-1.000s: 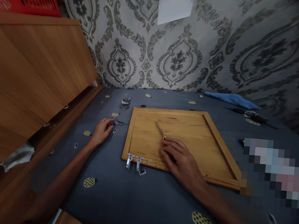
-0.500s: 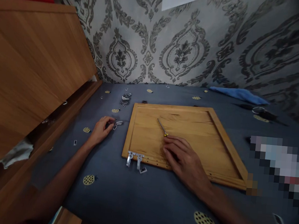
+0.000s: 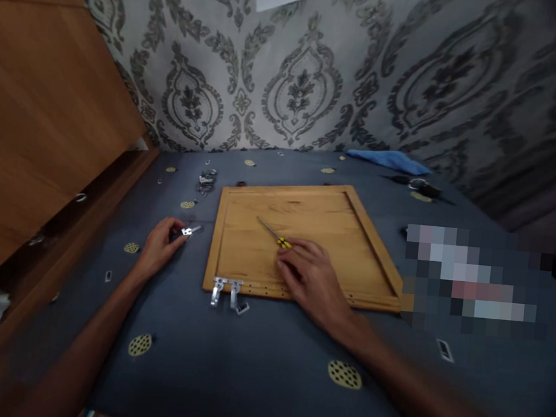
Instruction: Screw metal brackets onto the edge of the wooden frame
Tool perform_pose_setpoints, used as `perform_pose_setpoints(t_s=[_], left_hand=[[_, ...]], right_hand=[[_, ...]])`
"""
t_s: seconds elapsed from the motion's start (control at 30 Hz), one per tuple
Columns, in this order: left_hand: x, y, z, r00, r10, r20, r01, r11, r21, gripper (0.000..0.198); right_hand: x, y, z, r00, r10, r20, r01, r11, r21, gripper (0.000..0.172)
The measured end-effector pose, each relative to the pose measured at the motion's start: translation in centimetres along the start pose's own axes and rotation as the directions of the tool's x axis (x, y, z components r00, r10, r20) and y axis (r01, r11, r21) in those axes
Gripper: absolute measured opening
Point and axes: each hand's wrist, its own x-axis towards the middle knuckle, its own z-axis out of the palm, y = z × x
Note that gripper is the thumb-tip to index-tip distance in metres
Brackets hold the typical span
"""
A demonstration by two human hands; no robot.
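My left hand [image 3: 160,245] pinches a small shiny metal hook [image 3: 191,231] over the cloth, left of the board. My right hand [image 3: 315,278] is closed around the yellow handle of a screwdriver [image 3: 272,233], whose shaft points up and left across the board. Beneath it lies a framed wooden board [image 3: 250,245] with a row of small dark holes along its near edge. Two silver hooks [image 3: 226,289] sit side by side at its near left corner, their curved ends hanging over the edge.
Beyond my left hand is a pile of metal hooks [image 3: 207,181]. A wooden cabinet [image 3: 49,97] stands at the left. Along the back right are a blue cloth [image 3: 389,160] and a dark object [image 3: 421,186]. A blurred-out patch [image 3: 467,270] covers something right of the board.
The view has shifted, so the scene sits further left. My left hand has lifted the metal hook a little and turned it. The screwdriver lies flatter, with more of its handle showing.
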Motion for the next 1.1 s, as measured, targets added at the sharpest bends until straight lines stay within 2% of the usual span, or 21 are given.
perform_pose_setpoints(t_s=[0.2,0.43,0.83,1.0,1.1], left_hand=[[0.0,0.6,-0.3,1.000,-0.019,0.014,0.020,0.996,-0.085,0.028],[0.2,1.2,-0.7,0.998,-0.053,0.028,0.056,0.990,-0.132,0.029],[0.3,2.3,-0.9,0.987,-0.158,-0.005,0.152,0.960,-0.235,0.040],[0.4,3.6,-0.9,0.983,-0.182,-0.003,0.175,0.952,-0.253,0.042],[0.3,5.0,-1.0,0.989,-0.146,0.021,0.147,0.955,-0.256,0.042]], right_hand=[[0.2,0.0,-0.2,0.998,0.036,0.049,-0.036,0.999,-0.005,0.019],[-0.1,0.7,-0.1,0.997,0.081,-0.006,-0.081,0.997,-0.008,0.018],[-0.1,0.3,0.1,0.997,-0.001,-0.071,0.008,0.995,0.099,0.017],[-0.1,0.2,0.0,0.997,-0.021,-0.068,0.029,0.991,0.130,0.017],[0.0,-0.1,-0.1,0.998,-0.030,-0.053,0.036,0.990,0.133,0.018]])
